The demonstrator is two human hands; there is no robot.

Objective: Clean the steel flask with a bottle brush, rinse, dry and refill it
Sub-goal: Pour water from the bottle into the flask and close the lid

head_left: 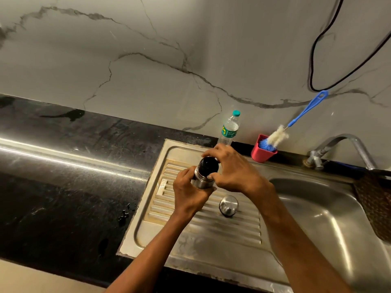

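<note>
While left hand (188,192) wraps the flask (201,178) over the drainboard (211,233) to steady it, right hand (234,170) fingers pinch the black stopper (208,164), likely unscrewing; 1 cap (228,206) sits below right fingers.

Both hands on the steel flask (200,181) over the ribbed drainboard (211,220). Left hand (190,192) wraps the steel body from below; right hand (233,169) has its fingers (208,153) curled round the black stopper (208,164) at the top. Flask is tilted, top toward the wall. Steel cup lid (228,205) sits on the drainboard just right of the left wrist, apart from the flask. Plastic water bottle (229,129) stands capped at the back edge, behind the right hand. Red cup (261,154) beside it holds the bottle brush (296,119), blue handle leaning on the wall. Tap (342,144) over the sink basin (317,208) on the right. Black surface (63,176) to the left, wet patches on it.
</note>
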